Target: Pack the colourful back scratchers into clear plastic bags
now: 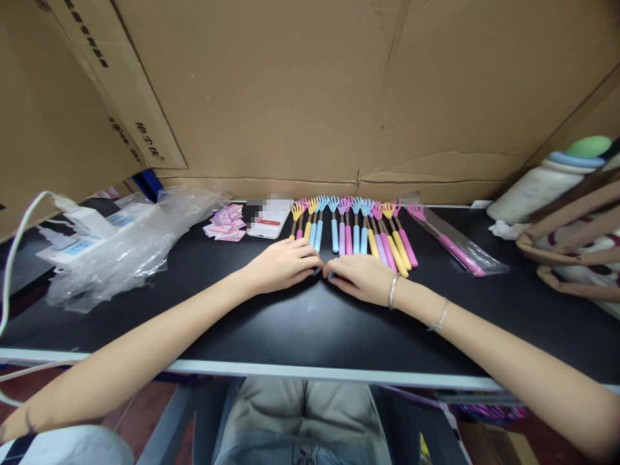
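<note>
My left hand rests palm down on the black tabletop, its fingers loosely extended and holding nothing visible. Opposite it, my right hand lies the same way, with its fingertips close to those of the left. Just beyond both hands is a row of several back scratchers with claw-shaped heads and blue, yellow, pink and purple handles, among them a blue back scratcher. My hands hide the lower ends of some handles. To the right, a pink back scratcher lies in a clear plastic sleeve.
Left of the row are a phone and a pile of small pink cards. Clear plastic bags partly cover a power strip. A white bottle leans at the right beside a bag. Cardboard walls the back.
</note>
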Demonstrator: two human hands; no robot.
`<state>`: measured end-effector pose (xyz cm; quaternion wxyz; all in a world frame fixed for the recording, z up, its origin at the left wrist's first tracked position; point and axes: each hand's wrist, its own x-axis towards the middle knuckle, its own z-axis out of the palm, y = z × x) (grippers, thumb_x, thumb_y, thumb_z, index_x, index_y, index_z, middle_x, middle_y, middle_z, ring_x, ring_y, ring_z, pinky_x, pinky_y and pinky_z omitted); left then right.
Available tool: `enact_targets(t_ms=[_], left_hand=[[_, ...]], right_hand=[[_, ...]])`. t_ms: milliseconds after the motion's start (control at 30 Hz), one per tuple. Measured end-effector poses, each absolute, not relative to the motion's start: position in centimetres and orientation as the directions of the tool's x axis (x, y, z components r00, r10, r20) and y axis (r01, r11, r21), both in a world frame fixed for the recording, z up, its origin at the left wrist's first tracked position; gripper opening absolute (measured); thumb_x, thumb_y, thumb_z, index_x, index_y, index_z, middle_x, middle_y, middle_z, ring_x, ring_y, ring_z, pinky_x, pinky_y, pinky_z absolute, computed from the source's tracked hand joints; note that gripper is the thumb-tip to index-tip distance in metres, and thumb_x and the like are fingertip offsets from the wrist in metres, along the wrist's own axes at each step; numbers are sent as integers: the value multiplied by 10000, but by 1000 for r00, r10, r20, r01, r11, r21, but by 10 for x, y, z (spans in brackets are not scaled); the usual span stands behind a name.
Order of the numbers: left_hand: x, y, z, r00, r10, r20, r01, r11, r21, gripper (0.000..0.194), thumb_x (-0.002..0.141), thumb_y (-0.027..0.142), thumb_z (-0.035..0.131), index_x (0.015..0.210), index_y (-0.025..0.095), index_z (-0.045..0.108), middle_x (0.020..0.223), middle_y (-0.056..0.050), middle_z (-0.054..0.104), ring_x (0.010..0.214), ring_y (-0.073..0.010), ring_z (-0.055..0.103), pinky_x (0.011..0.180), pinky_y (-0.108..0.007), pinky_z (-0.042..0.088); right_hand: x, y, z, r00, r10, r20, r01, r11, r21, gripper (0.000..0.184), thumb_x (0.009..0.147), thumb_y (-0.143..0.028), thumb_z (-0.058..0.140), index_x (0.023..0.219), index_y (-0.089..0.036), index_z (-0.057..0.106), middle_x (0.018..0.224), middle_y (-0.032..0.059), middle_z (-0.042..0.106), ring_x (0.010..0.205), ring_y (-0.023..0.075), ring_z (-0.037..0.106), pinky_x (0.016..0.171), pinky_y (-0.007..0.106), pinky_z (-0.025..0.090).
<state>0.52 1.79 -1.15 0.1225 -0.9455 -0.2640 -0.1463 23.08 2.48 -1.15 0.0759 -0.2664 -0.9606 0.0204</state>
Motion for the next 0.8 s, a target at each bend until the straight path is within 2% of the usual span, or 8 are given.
enact_targets(t_ms=[133,267,400,500,567,633,700,800], left_hand=[[-12,24,9,825,415,384,533,-798,-281,253,951,231,383,1036,214,621,1032,-35,662,982,-194,541,878,-345,388],[-50,39,32,669,530,521,724,-624,-295,270,935,234,384,1028,239,638,1017,-36,665,975,-221,534,843,-371,388],[-94,49,45,328,666,670,942,-281,-181,298,924,263,374,1057,240,640,1034,-50,644,1025,-231,488,855,-359,379],[-126,51,46,77,710,700,997,-52,-57,341,924,328,366,1110,217,629,1037,-66,629,1080,-248,448,887,-373,376],[-148,51,43,-83,696,714,996,81,37,396,926,379,348,1158,191,610,1110,-89,603,1128,-268,419,926,-417,367],[-169,52,38,-219,686,694,974,194,116,460,926,416,324,1216,164,577,1177,-118,573,1170,-297,392,959,-475,347],[-188,54,32,-307,724,618,949,280,144,512,914,445,327,1255,134,549,1251,-154,536,1207,-337,369,967,-517,336],[-208,61,22,-413,835,364,910,395,126,601,889,490,364,1348,113,454,1371,-195,435,1260,-388,330,974,-556,316]], right_hand=[[232,24,-12,-843,522,131,514,853,-88,188,919,-227,406,975,-191,582,886,52,675,791,174,618,698,279,415],[232,24,-11,-838,532,125,525,847,-86,188,918,-229,406,969,-190,583,897,53,677,797,179,620,691,281,411],[231,24,-10,-838,534,118,526,846,-88,192,920,-232,401,964,-188,582,895,57,678,790,178,618,683,280,405],[231,24,-10,-836,539,102,532,842,-86,201,924,-238,392,970,-186,581,902,58,678,796,184,619,686,285,404],[231,24,-10,-834,544,97,538,839,-81,203,924,-237,390,975,-187,579,906,58,679,800,185,619,688,286,402],[231,24,-10,-831,547,98,542,837,-76,201,923,-238,391,978,-187,577,904,58,678,798,184,618,687,284,400],[231,24,-11,-830,548,105,543,836,-74,199,922,-238,392,978,-189,576,901,56,677,790,180,616,684,282,398],[231,23,-11,-828,550,109,545,835,-76,193,921,-238,397,973,-190,576,891,55,679,783,179,615,679,282,396]])
